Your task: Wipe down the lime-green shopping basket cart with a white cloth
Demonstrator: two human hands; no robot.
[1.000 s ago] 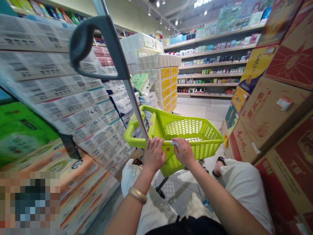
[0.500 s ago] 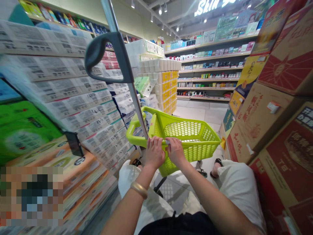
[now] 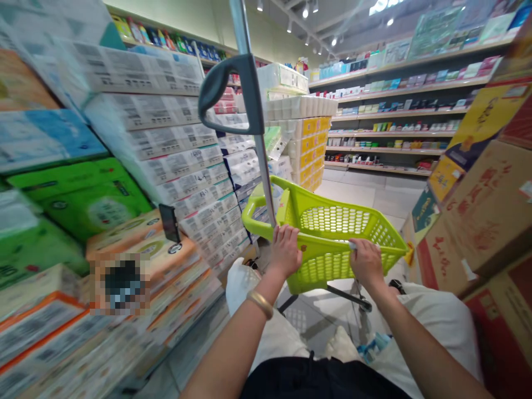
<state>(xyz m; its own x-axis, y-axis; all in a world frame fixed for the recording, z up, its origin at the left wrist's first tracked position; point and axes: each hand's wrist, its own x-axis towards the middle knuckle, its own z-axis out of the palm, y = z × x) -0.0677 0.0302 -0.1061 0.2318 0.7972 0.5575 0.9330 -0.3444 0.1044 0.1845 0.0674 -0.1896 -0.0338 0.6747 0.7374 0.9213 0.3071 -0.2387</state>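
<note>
A lime-green, perforated plastic basket point(image 3: 332, 265), positioned in front of the knees, was gripped at its near edge by the bare left hand point(image 3: 286, 250), its fingers bent over the rim beside a tilted silver metal pole point(image 3: 266, 172). Farther along that rim, a small white wad point(image 3: 353, 245) was held between the narrowed fingers of the bare right hand point(image 3: 368, 262); brown cardboard cartons point(image 3: 486, 216) were stacked to the right
</note>
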